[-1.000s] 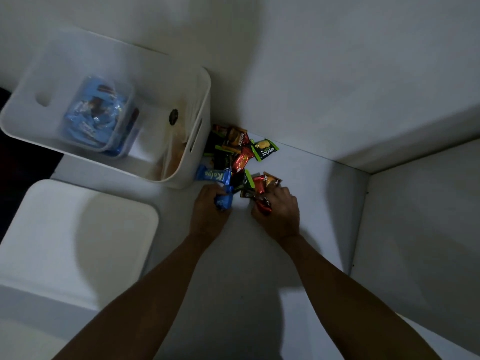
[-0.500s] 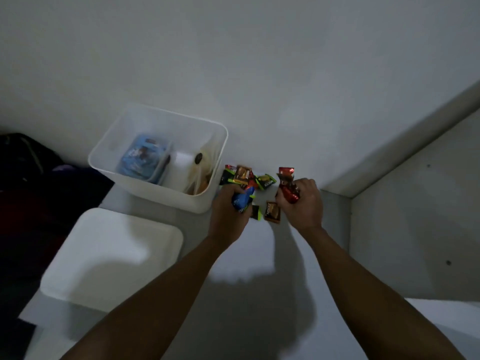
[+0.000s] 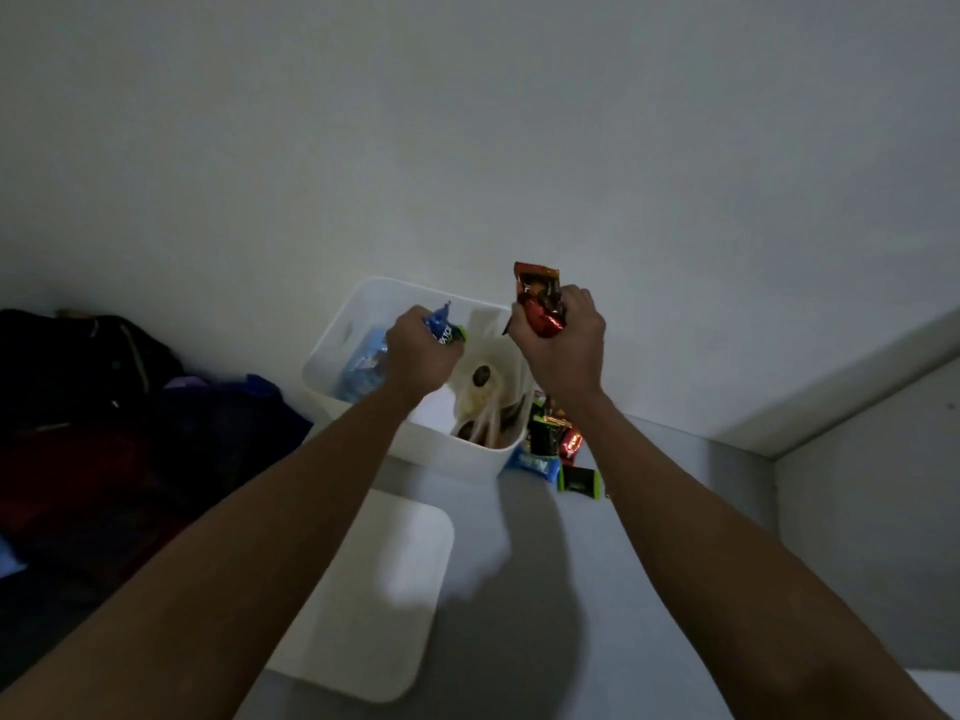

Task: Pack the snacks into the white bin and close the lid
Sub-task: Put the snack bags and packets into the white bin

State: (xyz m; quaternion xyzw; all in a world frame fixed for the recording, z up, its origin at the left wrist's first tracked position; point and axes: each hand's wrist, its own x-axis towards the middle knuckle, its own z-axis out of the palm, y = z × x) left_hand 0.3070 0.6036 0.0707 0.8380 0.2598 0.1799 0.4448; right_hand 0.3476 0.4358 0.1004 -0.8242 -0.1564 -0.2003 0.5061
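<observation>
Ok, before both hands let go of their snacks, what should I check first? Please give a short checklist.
1. Left hand grips blue packets above the white bin opening: ok.
2. Right hand with red packets fully above the opening: cannot tell, it appears over the right rim.
3. Lid off, lying in front of the bin: ok.
4. Free room inside, beside the blue pack: ok.
5. All snacks collected: not ok, loose snacks lie right of the bin.
</observation>
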